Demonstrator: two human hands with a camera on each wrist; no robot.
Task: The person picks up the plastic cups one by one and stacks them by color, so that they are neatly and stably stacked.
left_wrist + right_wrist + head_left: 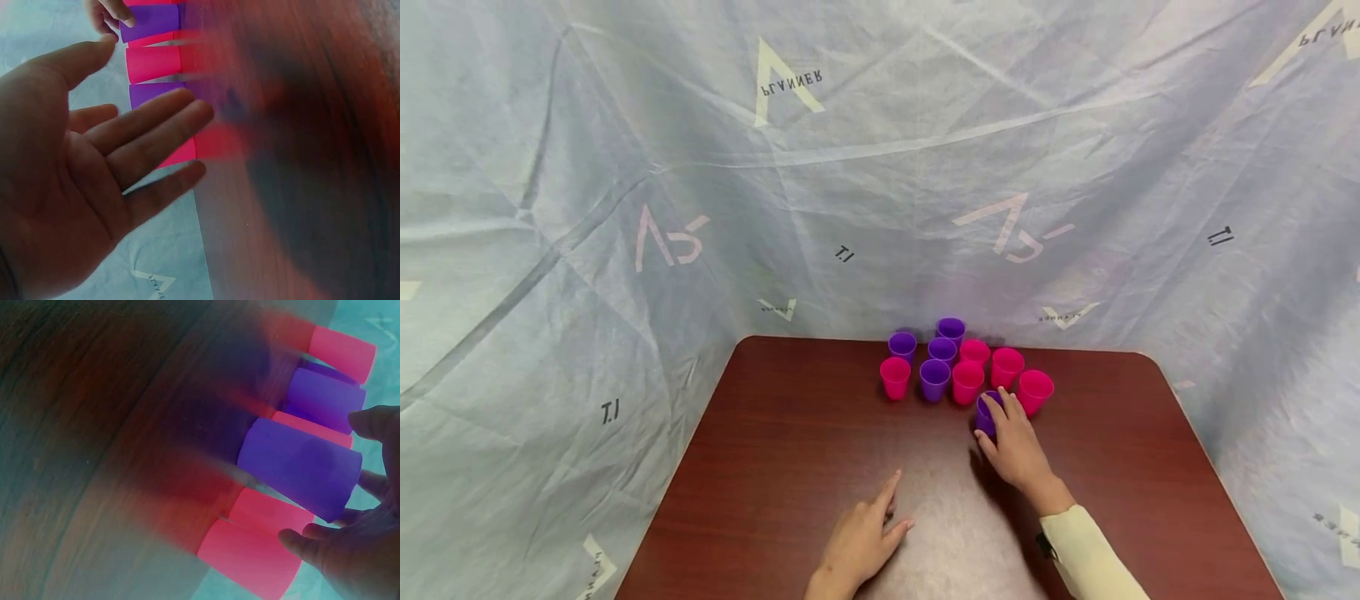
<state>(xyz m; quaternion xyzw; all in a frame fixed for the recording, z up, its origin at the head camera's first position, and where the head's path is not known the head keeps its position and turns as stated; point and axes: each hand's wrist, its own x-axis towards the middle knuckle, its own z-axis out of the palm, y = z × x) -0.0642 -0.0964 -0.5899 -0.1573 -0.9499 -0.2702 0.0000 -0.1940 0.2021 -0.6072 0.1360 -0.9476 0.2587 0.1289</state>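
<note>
In the head view, my right hand is at the nearest purple cup, which stands upright on the table. Its thumb is at the cup's left side and its fingers curl over the rim. The right wrist view shows this purple cup close up, with the fingers of the right hand at its rim end. My left hand hovers over the near part of the table, apart from the cups, holding nothing. Its fingers look spread and fairly straight in the left wrist view.
Behind the nearest cup stand more upright cups, among them a pink cup at the left, a purple cup and a pink cup at the right. A grey printed cloth hangs behind and beside the table.
</note>
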